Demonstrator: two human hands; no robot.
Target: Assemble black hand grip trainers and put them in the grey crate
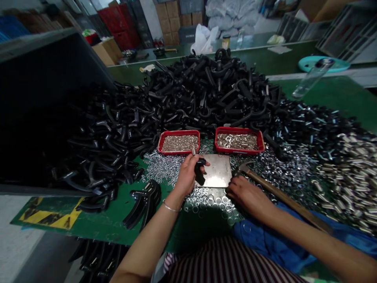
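My left hand (188,173) is closed round a black handle part (199,171), with a small ribbed metal piece (193,150) standing at its top. It is over the left side of a flat metal plate (218,171). At the plate's lower right edge, my right hand (241,192) has its fingers curled down near the metal rings (225,199); what they pinch, if anything, is hidden. A hammer (265,181) lies just beyond and right of that hand. Two red trays, one with tiny pins (159,147) and one with small metal pieces (263,147), sit behind the plate.
Black handle parts (206,86) are heaped behind the trays and to the left. Metal cylinders (359,173) and black pieces (318,122) spread at right. A large dark bin (59,43) stands left. Blue cloth (265,239) lies under my right forearm. A clear bottle (312,78) is back right.
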